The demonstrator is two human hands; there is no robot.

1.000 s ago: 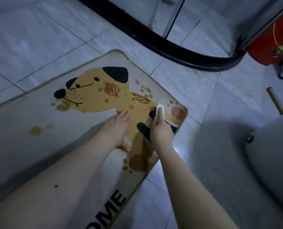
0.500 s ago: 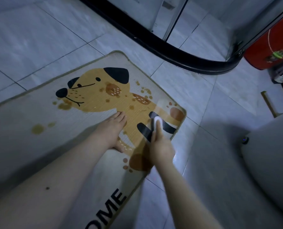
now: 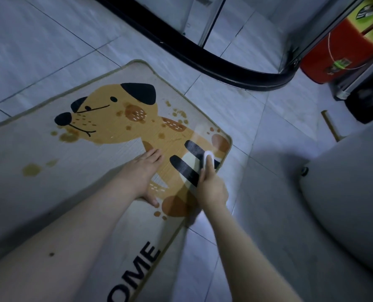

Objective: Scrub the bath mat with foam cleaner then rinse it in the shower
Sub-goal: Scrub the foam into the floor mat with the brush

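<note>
Bath mat [image 3: 39, 149], with yellow dog print and partial lettering, lying flat on the tiled floor [image 3: 39, 46], one corner near the curved black shower threshold [image 3: 203, 62]; brown blotches scattered round the dog's head, back and paws, whether print or stain not certain. Left hand [image 3: 142, 173] laid flat on the mat beside the dog's leg, fingers straight, thumb spread, grasping nothing, seemingly pinning the mat down. Right hand [image 3: 211, 186] curled round a small white scrubbing tool [image 3: 208, 156], only its rounded tip showing past the fingers, pressed to the mat between the black stripes close to the corner; brush or sponge, cannot tell. Pale sheen across the stripes near the tool, possibly foam or wetness, too faint to say.

Step in hand, by judgement: scrubbing, at the corner section only; most of the mat looking dry, no rinsing begun. Next move likely calling for short strokes worked outward from the corner toward the dog's head, with the left hand shifted along to hold the mat taut; then lifting over the threshold into the shower. Red container [image 3: 333, 59] and grey rounded fixture [image 3: 344, 182] at right, well apart from the mat.
</note>
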